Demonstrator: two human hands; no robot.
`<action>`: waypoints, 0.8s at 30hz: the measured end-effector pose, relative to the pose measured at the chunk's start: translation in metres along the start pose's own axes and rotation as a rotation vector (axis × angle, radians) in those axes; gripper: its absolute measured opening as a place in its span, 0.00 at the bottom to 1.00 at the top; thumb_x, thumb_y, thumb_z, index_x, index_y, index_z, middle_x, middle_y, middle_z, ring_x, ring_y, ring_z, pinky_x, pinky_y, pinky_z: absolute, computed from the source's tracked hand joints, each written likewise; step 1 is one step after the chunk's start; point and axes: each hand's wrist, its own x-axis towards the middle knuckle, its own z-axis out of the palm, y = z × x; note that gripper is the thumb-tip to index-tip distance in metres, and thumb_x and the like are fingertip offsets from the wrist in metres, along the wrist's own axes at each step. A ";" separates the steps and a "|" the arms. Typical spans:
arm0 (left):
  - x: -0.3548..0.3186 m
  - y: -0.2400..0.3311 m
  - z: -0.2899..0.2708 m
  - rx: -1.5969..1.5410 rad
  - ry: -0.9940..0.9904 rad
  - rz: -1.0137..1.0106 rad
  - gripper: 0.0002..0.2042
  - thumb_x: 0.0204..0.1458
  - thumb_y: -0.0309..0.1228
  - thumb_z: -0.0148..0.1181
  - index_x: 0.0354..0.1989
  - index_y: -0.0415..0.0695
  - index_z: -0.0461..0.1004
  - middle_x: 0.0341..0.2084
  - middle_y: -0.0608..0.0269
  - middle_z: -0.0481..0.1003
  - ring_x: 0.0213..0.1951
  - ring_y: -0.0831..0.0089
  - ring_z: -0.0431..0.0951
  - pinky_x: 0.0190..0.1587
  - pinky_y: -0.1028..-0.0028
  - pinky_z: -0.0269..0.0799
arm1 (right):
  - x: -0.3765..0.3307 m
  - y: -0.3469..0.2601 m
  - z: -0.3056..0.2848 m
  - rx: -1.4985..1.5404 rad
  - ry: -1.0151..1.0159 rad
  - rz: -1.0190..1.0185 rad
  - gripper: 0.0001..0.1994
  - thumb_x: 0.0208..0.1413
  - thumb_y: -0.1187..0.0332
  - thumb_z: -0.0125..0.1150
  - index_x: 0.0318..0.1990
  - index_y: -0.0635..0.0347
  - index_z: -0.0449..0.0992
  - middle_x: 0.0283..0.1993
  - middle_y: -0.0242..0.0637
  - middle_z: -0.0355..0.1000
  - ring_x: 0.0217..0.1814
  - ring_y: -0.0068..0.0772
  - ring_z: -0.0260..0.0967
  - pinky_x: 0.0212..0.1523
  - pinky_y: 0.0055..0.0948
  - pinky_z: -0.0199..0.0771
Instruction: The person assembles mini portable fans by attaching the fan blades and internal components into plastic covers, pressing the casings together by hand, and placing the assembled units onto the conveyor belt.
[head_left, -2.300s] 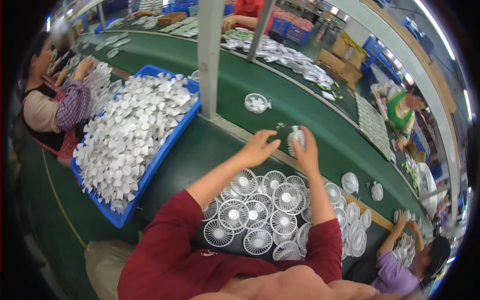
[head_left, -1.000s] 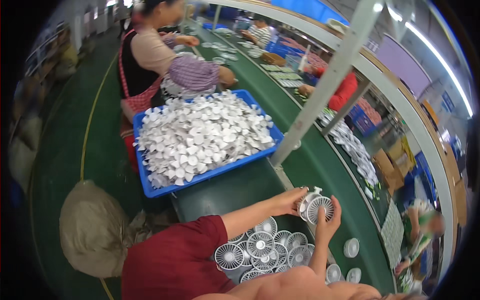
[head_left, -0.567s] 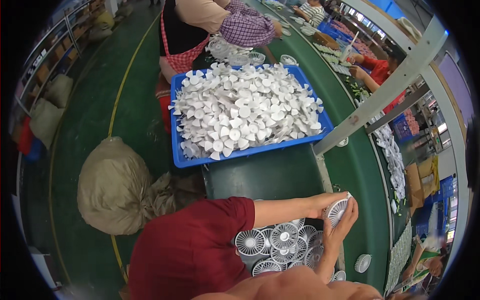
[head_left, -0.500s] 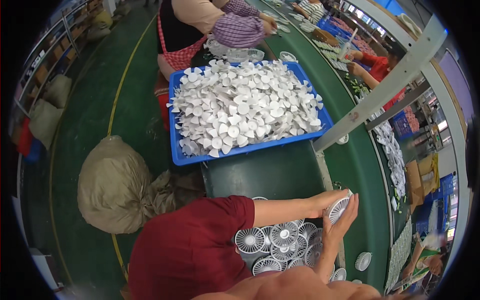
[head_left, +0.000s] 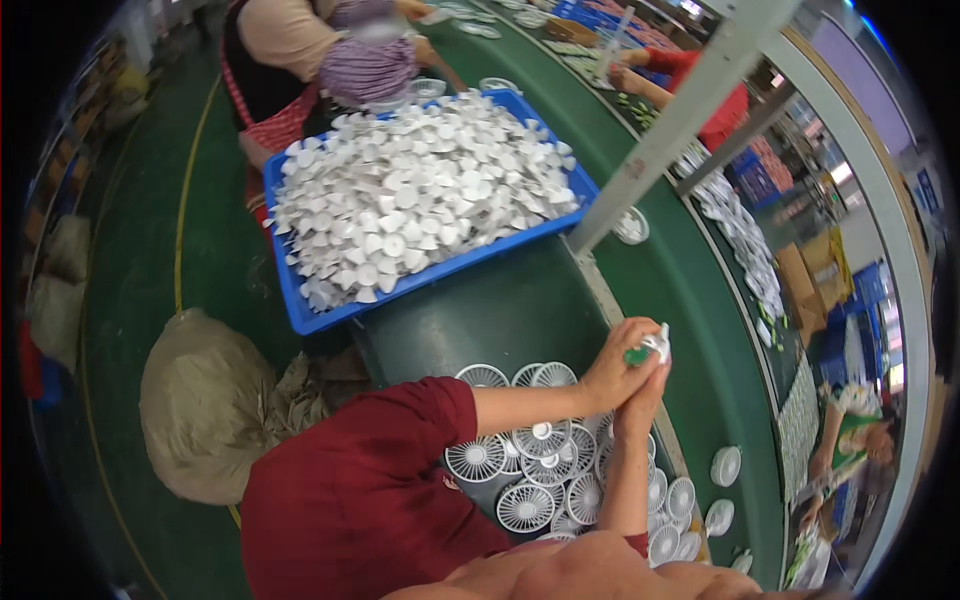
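Both my hands are close together at the edge of the conveyor belt, fingers closed round one white fan part with a green piece on it. My left hand wraps it from the left side; my right hand grips from below and the right. Most of the part is hidden by my fingers. Under my forearms, on the dark green worktable, lie several round white fan grilles, overlapping in a loose heap.
Beyond the worktable, a blue tray is heaped with white fan blades. A metal post rises beside it. On the green conveyor belt lie more white fan parts. A co-worker's checked sleeve is behind the tray; a tied sack stands left.
The view has shifted, so the tray sits further left. The held white part has turned: its slatted round face no longer shows, and a green piece does. My hands have drawn closer together.
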 end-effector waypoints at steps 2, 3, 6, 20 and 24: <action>0.001 -0.010 -0.002 0.020 -0.099 -0.109 0.21 0.57 0.38 0.55 0.54 0.40 0.63 0.52 0.47 0.66 0.55 0.48 0.64 0.60 0.59 0.58 | 0.005 0.000 -0.021 0.068 -0.064 0.165 0.28 0.68 0.49 0.38 0.67 0.60 0.57 0.62 0.40 0.63 0.63 0.35 0.61 0.64 0.35 0.60; 0.004 -0.016 -0.008 0.116 -0.187 -0.098 0.23 0.57 0.39 0.56 0.56 0.39 0.62 0.53 0.46 0.66 0.57 0.46 0.63 0.62 0.58 0.56 | 0.014 0.006 -0.032 -0.091 -0.059 0.083 0.29 0.67 0.49 0.40 0.65 0.63 0.59 0.62 0.44 0.63 0.64 0.37 0.61 0.65 0.35 0.58; 0.021 -0.025 -0.011 0.311 -0.446 0.019 0.27 0.54 0.41 0.59 0.59 0.41 0.62 0.58 0.42 0.62 0.60 0.44 0.61 0.64 0.56 0.55 | 0.030 -0.012 -0.078 -0.513 0.080 -0.034 0.27 0.64 0.56 0.50 0.64 0.66 0.61 0.61 0.48 0.65 0.62 0.39 0.63 0.63 0.34 0.59; 0.155 -0.159 -0.003 1.054 -0.455 -0.070 0.20 0.54 0.42 0.60 0.52 0.46 0.71 0.52 0.52 0.70 0.58 0.51 0.64 0.55 0.52 0.65 | -0.053 -0.045 -0.070 -1.008 -0.457 -0.047 0.34 0.44 0.58 0.72 0.60 0.56 0.69 0.65 0.50 0.62 0.67 0.53 0.57 0.66 0.44 0.57; 0.151 -0.170 -0.001 0.824 -0.583 0.115 0.13 0.55 0.40 0.58 0.30 0.42 0.73 0.31 0.51 0.76 0.39 0.50 0.75 0.41 0.56 0.69 | -0.058 -0.040 -0.067 -1.038 -0.501 -0.063 0.33 0.44 0.57 0.71 0.59 0.55 0.70 0.64 0.48 0.63 0.65 0.51 0.60 0.63 0.45 0.60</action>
